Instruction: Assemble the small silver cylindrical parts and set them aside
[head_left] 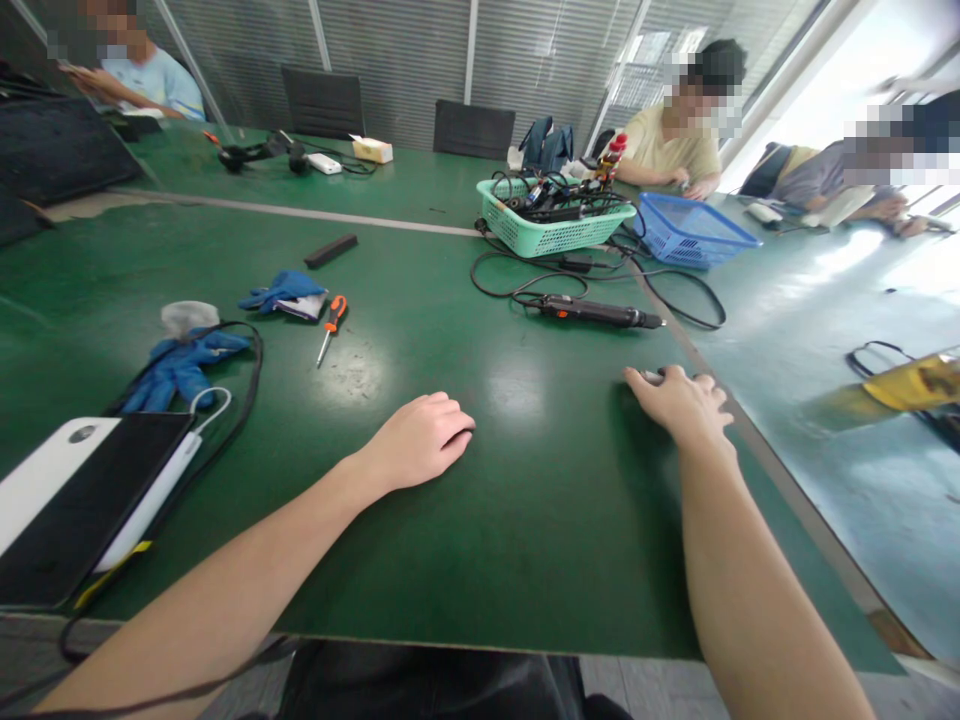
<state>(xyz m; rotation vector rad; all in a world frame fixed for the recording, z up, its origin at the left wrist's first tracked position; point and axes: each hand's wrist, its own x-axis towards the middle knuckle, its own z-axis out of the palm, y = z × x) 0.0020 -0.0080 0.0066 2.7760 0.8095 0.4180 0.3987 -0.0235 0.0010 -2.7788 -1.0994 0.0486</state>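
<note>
My left hand [424,440] rests on the green table [525,560] with its fingers curled in. A thin dark edge shows between thumb and forefinger, but whatever the hand encloses is hidden. Farther right, my right hand [682,405] is low over the table by the seam, with thumb and forefinger around a small light-grey piece [652,377]. Most of that piece is covered, so its kind cannot be made out. Beyond the right hand lies a black electric screwdriver [600,312] with its cord. An orange-handled screwdriver [332,328] lies beyond my left hand.
A green basket [555,238] full of cables and tools stands at the back, beside a blue basket [694,235]. Blue gloves [176,370], a power bank with a cable [97,500] and a dark bar [331,251] lie leftward. A yellow bottle [911,385] is far right. Several people sit around.
</note>
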